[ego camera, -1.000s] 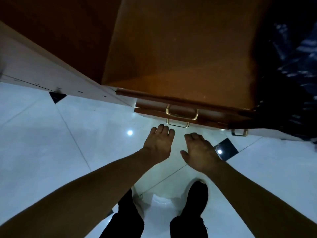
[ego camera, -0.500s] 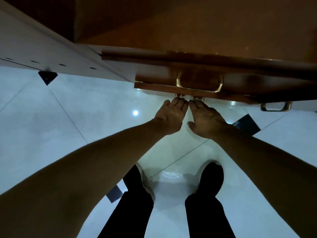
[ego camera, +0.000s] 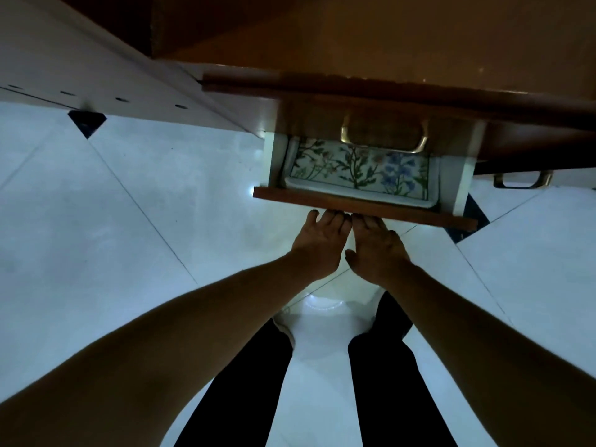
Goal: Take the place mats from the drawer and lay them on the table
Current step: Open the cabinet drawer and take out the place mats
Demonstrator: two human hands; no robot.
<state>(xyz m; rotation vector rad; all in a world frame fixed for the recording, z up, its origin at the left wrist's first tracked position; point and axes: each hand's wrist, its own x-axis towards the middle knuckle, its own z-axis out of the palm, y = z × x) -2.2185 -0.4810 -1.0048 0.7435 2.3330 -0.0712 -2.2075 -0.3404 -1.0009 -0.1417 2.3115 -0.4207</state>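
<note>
A low wooden drawer [ego camera: 364,208] stands pulled out from the brown cabinet. Inside lies a stack of place mats [ego camera: 358,166], white with green leaves and blue and red flowers; the far part is hidden under the drawer above. My left hand [ego camera: 322,243] and my right hand [ego camera: 377,250] sit side by side at the middle of the drawer front. Their fingertips curl under its edge, out of sight, gripping the drawer.
Above the open drawer is a shut one with a brass handle [ego camera: 383,137]; another brass handle [ego camera: 522,180] shows at the right. The cabinet's wooden top [ego camera: 387,43] overhangs. A white unit [ego camera: 80,69] runs along the left. My legs [ego camera: 380,382] stand on pale floor tiles.
Both hands reached the lower drawer's handle and pulled it toward me. The drawer went from shut to open, uncovering the floral place mats.
</note>
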